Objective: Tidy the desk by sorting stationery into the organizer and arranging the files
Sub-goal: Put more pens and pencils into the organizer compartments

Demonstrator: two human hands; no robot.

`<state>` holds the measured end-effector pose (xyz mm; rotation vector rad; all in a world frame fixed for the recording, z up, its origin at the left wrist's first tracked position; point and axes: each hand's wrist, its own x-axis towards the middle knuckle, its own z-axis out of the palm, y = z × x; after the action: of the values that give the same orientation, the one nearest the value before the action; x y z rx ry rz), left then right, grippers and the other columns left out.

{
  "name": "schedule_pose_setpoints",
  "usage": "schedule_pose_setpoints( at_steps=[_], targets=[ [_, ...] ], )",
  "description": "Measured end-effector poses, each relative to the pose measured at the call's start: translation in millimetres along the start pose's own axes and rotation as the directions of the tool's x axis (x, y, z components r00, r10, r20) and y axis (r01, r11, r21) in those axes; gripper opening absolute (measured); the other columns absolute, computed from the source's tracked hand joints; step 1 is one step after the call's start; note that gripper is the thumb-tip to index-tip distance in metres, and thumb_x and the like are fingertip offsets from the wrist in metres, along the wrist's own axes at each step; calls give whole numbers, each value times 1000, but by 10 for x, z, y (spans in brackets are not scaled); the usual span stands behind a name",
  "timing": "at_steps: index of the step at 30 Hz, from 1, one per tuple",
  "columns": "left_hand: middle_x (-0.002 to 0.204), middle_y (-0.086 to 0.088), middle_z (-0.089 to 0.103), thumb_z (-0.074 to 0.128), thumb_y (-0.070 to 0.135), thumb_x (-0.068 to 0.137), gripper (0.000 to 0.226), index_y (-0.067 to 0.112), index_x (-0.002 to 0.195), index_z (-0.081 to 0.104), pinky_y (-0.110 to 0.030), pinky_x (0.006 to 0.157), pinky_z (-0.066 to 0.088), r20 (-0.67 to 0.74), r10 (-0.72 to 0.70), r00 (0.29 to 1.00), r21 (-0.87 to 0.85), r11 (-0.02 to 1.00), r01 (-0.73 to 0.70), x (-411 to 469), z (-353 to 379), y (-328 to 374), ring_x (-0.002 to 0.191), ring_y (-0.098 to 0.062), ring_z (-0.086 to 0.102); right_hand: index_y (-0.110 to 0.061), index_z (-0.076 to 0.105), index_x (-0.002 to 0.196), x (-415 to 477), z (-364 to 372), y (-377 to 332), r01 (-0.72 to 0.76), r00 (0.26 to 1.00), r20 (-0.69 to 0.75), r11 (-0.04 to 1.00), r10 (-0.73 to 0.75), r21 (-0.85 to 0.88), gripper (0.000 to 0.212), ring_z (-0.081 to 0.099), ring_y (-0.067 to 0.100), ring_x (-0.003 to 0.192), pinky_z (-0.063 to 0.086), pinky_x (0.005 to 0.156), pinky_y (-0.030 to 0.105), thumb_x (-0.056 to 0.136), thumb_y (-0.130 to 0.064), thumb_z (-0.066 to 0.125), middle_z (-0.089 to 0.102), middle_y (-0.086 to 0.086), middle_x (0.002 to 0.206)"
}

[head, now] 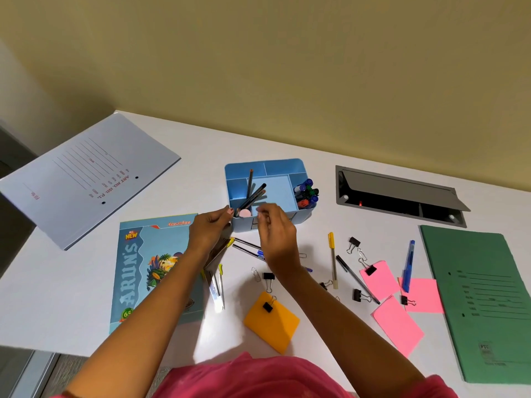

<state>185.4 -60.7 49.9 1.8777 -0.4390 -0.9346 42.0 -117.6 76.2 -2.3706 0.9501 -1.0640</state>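
A blue organizer (287, 165) stands mid-desk with pencils (253, 193) in a left slot and markers (307, 193) in a right one. My left hand (211, 229) grips its front left corner. My right hand (277, 235) hovers over the front compartment with fingertips curled together; anything between them is too small to see. Loose on the desk lie pens (247, 249), a yellow pen (332, 254), a black pen (356, 278), a blue pen (408, 265), binder clips (354, 242) and paper clips (255, 273). A white file (86, 179) lies far left, a green file (482, 300) right.
A blue book (140, 271) lies under my left forearm, with a ruler (216, 254) and clear pens (218, 291) beside it. Orange notes (273, 326) and pink notes (398, 326) sit near the front edge. An open grey cable hatch (399, 193) is set into the desk behind.
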Motion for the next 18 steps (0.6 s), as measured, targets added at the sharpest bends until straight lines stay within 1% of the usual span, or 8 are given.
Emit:
schedule_pose_setpoints(
  at_steps=[1,3,4,7,10,12,14,18],
  targets=[
    [105,-6,73,61,42,88,34,19,112,71,-34,82,53,7,-4,1000,-6,1000,4,6,-6,3,98,-20,65,5,62,91,-99,51,113,83,996,27,995,-82,-62,7,59,17,73,52,66,20,92,2,56,63,13,81],
    [105,-7,72,62,40,88,35,18,113,71,-31,80,53,20,-5,1000,-22,1000,5,10,-12,6,96,-20,66,5,64,84,-310,173,339,227,965,182,951,-190,-210,6,60,22,69,54,61,28,88,2,62,64,14,79],
    [106,-7,72,62,40,88,35,17,113,70,-31,81,52,25,-3,1000,-26,1000,4,9,-14,7,96,-21,66,5,66,81,-402,227,428,253,947,262,934,-187,-251,6,61,25,71,54,61,31,85,-1,66,66,15,82],
    [107,-7,72,62,40,88,35,17,114,70,-38,89,53,36,-11,999,-25,1000,12,23,-23,-7,99,-22,65,2,71,85,-621,337,611,199,912,406,930,-60,-310,18,63,28,79,54,66,32,79,-14,74,70,14,91],
    [109,-7,72,64,41,86,35,19,112,70,-44,93,52,43,-24,999,-48,999,26,40,-36,-25,102,-22,66,0,69,77,-663,327,583,176,888,459,929,-8,-324,18,59,23,68,52,57,28,74,-15,78,67,11,78],
    [108,-7,72,64,40,86,34,19,113,70,-46,92,53,47,-22,999,-49,998,24,44,-38,-37,100,-23,66,-1,63,68,-627,293,544,149,893,449,927,24,-345,21,55,21,56,49,49,27,66,-13,80,60,9,63],
    [108,-6,72,63,40,87,34,19,113,70,-44,92,53,54,-19,998,-51,998,21,41,-34,-39,98,-21,67,-3,61,63,-602,288,559,127,884,463,916,70,-381,21,52,20,51,45,46,24,64,-16,77,55,7,56],
    [104,-3,72,62,39,88,34,19,114,69,-34,88,53,54,-12,998,-48,999,15,33,-28,-25,92,-15,66,-8,67,63,-652,354,747,278,838,545,838,27,-470,14,50,17,53,37,49,22,74,-15,71,55,3,57]
  ],
)
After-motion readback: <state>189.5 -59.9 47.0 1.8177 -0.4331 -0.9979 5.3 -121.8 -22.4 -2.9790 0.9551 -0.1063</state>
